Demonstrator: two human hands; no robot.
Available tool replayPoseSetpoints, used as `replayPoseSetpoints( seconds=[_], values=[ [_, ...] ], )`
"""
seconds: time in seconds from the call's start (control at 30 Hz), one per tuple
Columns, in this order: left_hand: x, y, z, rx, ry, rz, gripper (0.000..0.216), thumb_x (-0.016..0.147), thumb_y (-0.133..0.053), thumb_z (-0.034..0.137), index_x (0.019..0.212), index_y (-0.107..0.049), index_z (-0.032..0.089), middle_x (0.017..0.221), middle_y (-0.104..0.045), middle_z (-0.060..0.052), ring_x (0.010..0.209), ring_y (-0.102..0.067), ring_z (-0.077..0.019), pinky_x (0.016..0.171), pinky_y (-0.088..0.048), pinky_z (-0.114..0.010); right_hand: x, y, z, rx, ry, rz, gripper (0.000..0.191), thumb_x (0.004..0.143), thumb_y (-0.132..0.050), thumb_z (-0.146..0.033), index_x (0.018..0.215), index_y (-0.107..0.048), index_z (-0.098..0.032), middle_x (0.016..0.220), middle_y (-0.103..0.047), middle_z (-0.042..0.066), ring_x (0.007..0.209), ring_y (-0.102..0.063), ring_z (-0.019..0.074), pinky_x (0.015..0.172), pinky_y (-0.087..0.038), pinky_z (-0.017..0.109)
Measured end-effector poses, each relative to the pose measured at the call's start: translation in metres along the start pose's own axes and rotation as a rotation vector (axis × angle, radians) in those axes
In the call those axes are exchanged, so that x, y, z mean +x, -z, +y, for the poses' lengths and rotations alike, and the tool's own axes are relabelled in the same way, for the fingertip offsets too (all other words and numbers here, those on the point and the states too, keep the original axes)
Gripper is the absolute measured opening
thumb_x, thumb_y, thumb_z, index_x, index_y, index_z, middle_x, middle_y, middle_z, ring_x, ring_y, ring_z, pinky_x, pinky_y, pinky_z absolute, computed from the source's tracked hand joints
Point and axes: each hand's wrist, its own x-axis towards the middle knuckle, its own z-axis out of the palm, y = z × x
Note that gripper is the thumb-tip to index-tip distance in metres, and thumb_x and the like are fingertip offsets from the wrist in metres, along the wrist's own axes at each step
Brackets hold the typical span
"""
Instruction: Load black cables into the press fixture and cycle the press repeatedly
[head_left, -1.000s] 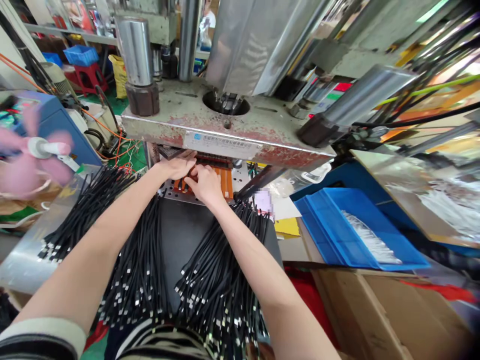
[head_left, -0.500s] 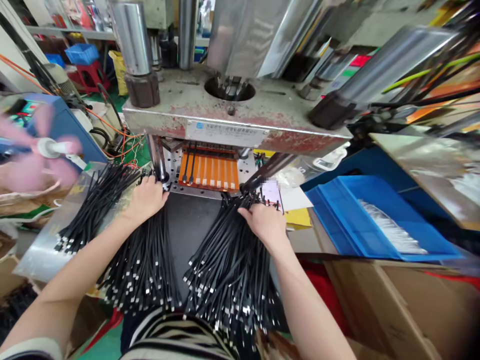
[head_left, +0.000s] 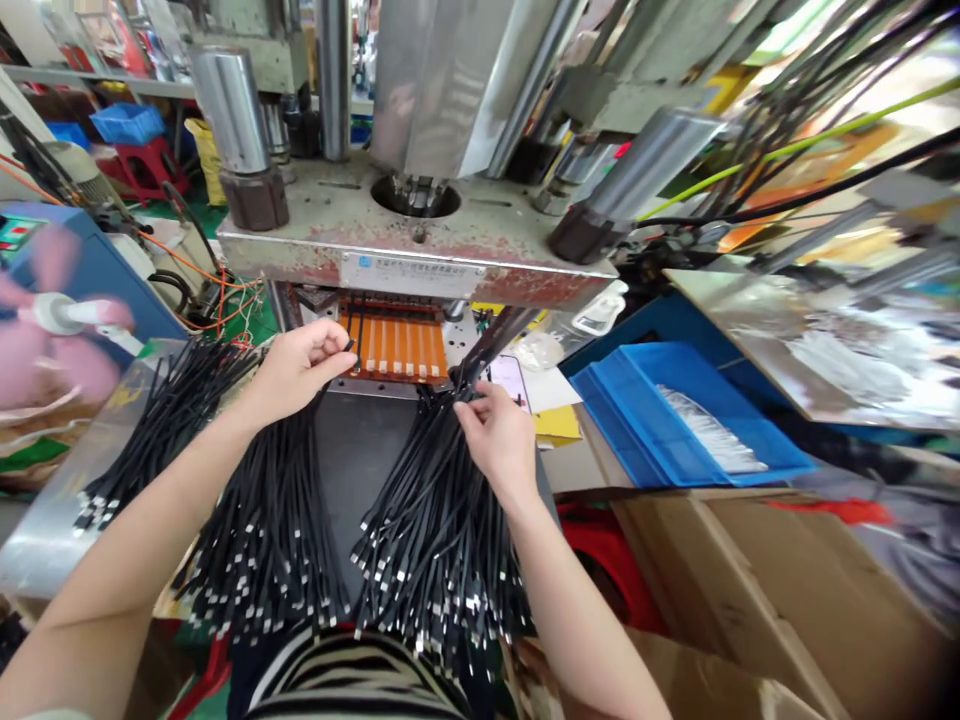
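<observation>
My left hand (head_left: 304, 370) is pinched at the left edge of an orange slotted fixture (head_left: 405, 345), its fingertips closed on the end of a black cable. Another black cable (head_left: 360, 335) lies in a slot just beside the fingertips; the other slots show pale blocks at their near ends. My right hand (head_left: 501, 435) is at the top of the right bundle of black cables (head_left: 427, 520), thumb and fingers closed around cable ends there. Below my left forearm spreads a second bundle of black cables (head_left: 277, 530) with silvery tips.
A heavy press plate (head_left: 420, 240) on steel columns overhangs the fixture. At far left a pink fan (head_left: 64, 315) spins beside a third cable bundle (head_left: 165, 410). To the right are a phone (head_left: 510, 378), a blue tray (head_left: 645, 400) with white pieces, and cardboard boxes (head_left: 787, 570).
My left hand has moved from the left bundle's top up and right to the fixture's left edge. My right hand stays at its bundle, fingers now pinched. The view has shifted right.
</observation>
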Motion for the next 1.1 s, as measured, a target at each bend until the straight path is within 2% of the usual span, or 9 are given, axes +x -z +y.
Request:
replayPoseSetpoints(
  seconds=[0.2,0.33,0.43,0.6,0.77,0.87,0.97,1.03,1.1],
  values=[
    [0.031,-0.024,0.056,-0.204,0.004,-0.300,0.016,0.079,-0.066,0.031,0.082,-0.069,0.015,0.063,-0.062,0.001,0.046,-0.049,-0.0060,0.040,-0.039,-0.016,-0.011,0.006,-0.060,0.371,0.325,-0.141,0.024,0.093,-0.050,-0.039,0.082,-0.062,-0.021,0.071,-0.066,0.001,0.057,-0.057,0.0133,0.059,-0.046,0.026],
    [0.038,-0.029,0.066,-0.246,-0.018,-0.325,0.021,0.078,-0.071,0.036,0.076,-0.070,0.015,0.056,-0.059,0.001,0.045,-0.054,-0.0078,0.041,-0.046,-0.018,-0.006,0.004,-0.086,0.533,0.367,-0.135,0.028,0.096,-0.046,-0.041,0.078,-0.056,-0.022,0.066,-0.060,-0.002,0.052,-0.052,0.0110,0.054,-0.043,0.023],
    [0.041,-0.026,0.066,-0.228,-0.024,-0.238,0.026,0.077,-0.073,0.040,0.078,-0.069,0.015,0.052,-0.056,0.002,0.044,-0.056,-0.0086,0.039,-0.046,-0.017,-0.008,-0.006,-0.086,0.520,0.388,-0.170,0.029,0.097,-0.044,-0.042,0.080,-0.056,-0.022,0.067,-0.059,-0.002,0.054,-0.051,0.0114,0.055,-0.042,0.023],
    [0.053,-0.014,0.069,-0.048,-0.095,0.097,0.032,0.083,-0.065,0.048,0.086,-0.067,0.016,0.071,-0.061,0.002,0.060,-0.067,-0.0108,0.047,-0.050,-0.019,-0.012,-0.036,-0.067,0.344,0.499,-0.308,0.016,0.093,-0.053,-0.032,0.089,-0.064,-0.020,0.076,-0.065,0.001,0.064,-0.058,0.0144,0.065,-0.045,0.025],
    [0.063,-0.001,0.080,0.197,-0.245,0.267,0.037,0.089,-0.053,0.055,0.094,-0.066,0.020,0.090,-0.061,0.001,0.085,-0.070,-0.0164,0.059,-0.053,-0.025,0.036,-0.062,-0.063,0.234,0.484,-0.276,0.017,0.088,-0.059,-0.031,0.079,-0.066,-0.018,0.066,-0.063,0.000,0.060,-0.057,0.0150,0.062,-0.042,0.025],
    [0.058,-0.001,0.064,0.235,-0.360,0.308,0.033,0.085,-0.062,0.051,0.100,-0.065,0.022,0.097,-0.063,-0.002,0.089,-0.068,-0.0162,0.067,-0.057,-0.027,0.079,-0.073,-0.067,0.279,0.419,-0.193,0.016,0.086,-0.061,-0.030,0.079,-0.067,-0.017,0.066,-0.065,-0.001,0.060,-0.058,0.0136,0.062,-0.041,0.023],
    [0.047,-0.011,0.020,0.285,-0.317,0.270,0.032,0.083,-0.067,0.037,0.110,-0.059,0.020,0.098,-0.066,-0.004,0.081,-0.068,-0.0144,0.069,-0.057,-0.027,0.111,-0.081,-0.067,0.268,0.352,-0.199,0.018,0.084,-0.062,-0.030,0.075,-0.068,-0.015,0.066,-0.066,-0.001,0.061,-0.057,0.0126,0.061,-0.040,0.021],
    [0.038,-0.019,-0.015,0.419,-0.305,0.073,0.020,0.086,-0.062,0.029,0.102,-0.061,0.018,0.099,-0.069,-0.006,0.087,-0.068,-0.0171,0.076,-0.057,-0.031,0.122,-0.084,-0.066,0.228,0.311,-0.237,0.020,0.084,-0.062,-0.030,0.074,-0.069,-0.014,0.065,-0.066,-0.001,0.063,-0.057,0.0128,0.063,-0.041,0.021],
    [0.026,-0.025,-0.043,0.595,-0.349,-0.178,0.021,0.090,-0.056,0.025,0.108,-0.063,0.017,0.121,-0.067,-0.012,0.111,-0.064,-0.0229,0.094,-0.051,-0.039,0.125,-0.084,-0.064,0.195,0.303,-0.267,0.019,0.084,-0.062,-0.029,0.074,-0.070,-0.015,0.066,-0.068,-0.001,0.066,-0.059,0.0133,0.066,-0.043,0.022]
  ],
)
